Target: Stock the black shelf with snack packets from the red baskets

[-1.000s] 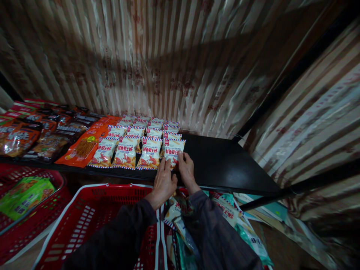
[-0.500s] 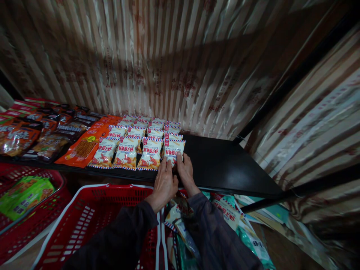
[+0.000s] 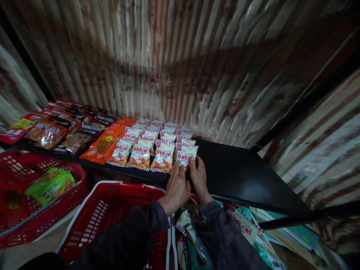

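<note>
At the front of a black shelf lies a small white snack bag (image 3: 186, 154) with red lettering, the rightmost in its row. My left hand (image 3: 177, 189) reaches to its lower edge, fingers stretched out and their tips touching it. On the bag's lower right corner rests my right hand (image 3: 199, 176), thumb at the front and fingers along the side, loosely open. Beside it stand matching bags (image 3: 162, 155) in several rows, leaning back on one another. Parts of the bag's lower edge are hidden by my fingers.
Left along the shelf (image 3: 242, 176) are orange snack packs (image 3: 102, 146) and dark brown packs (image 3: 75, 140). Below stand a red basket (image 3: 84, 217), another with green packs (image 3: 52, 185), and more bags (image 3: 247, 228) under my right arm. A slanted black post (image 3: 295, 101) borders the right.
The view has swung left, so everything appears farther right. Both hands stay at the same snack bag, with the right hand now slightly more toward its corner.
</note>
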Tool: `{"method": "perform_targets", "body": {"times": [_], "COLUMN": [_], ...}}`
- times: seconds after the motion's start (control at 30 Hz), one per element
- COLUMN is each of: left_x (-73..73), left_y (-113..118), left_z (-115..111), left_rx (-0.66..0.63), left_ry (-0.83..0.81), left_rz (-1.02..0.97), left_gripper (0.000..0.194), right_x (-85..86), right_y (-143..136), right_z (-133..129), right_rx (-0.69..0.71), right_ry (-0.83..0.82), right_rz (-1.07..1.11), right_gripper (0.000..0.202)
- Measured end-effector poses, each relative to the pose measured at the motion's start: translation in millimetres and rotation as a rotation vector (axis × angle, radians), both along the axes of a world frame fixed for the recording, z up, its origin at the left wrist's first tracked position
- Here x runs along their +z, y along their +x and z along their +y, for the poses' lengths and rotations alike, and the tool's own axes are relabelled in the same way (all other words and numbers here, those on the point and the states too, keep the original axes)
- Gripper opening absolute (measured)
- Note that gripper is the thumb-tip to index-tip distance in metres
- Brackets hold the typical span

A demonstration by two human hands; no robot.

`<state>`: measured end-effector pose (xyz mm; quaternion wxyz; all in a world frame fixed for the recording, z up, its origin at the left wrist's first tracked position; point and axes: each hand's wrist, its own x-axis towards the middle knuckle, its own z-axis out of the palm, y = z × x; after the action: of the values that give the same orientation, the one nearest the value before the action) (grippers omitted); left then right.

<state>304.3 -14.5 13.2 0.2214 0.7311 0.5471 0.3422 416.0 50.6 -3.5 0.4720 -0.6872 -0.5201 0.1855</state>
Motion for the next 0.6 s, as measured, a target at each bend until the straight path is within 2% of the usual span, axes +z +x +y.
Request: {"method": "perform_targets", "body": {"times": [0.13, 0.27, 0.37, 0.47, 0.53, 0.6], "left_x": [10.4, 18.8, 22.9, 25.4, 25.0, 22.0], "left_y": [-21, -63, -108, -157, -188, -213], "left_z": [-10, -16, -11, 2, 13, 24], "left_rx": [-0.043, -0.009, 0.130, 0.326, 0.444, 0.502], "left_ry": [0.109, 0.210, 0.261, 0.278, 0.247, 0.199], "left_rz": [-0.042, -0.037, -0.036, -0.056, -0.093, -0.127], "left_gripper": [0.053, 0.042, 0.035, 0.036, 0.038, 0.039], "right_x": [13.0, 32.5, 39.7, 38.8, 36.9, 35.8], "right_y": [-4, -28, -66, -116, -149, -180], "right_z": [-14, -41, -59, -69, -70, -68], "right_rx": [-0.067, 0.009, 0.139, 0.327, 0.410, 0.470], "right_ry": [0.196, 0.305, 0.289, 0.187, 0.125, 0.079], "right_rz": [-0.062, -0.048, 0.062, 0.231, 0.307, 0.335], "right_gripper": [0.066, 0.058, 0.054, 0.050, 0.046, 0.046]}}
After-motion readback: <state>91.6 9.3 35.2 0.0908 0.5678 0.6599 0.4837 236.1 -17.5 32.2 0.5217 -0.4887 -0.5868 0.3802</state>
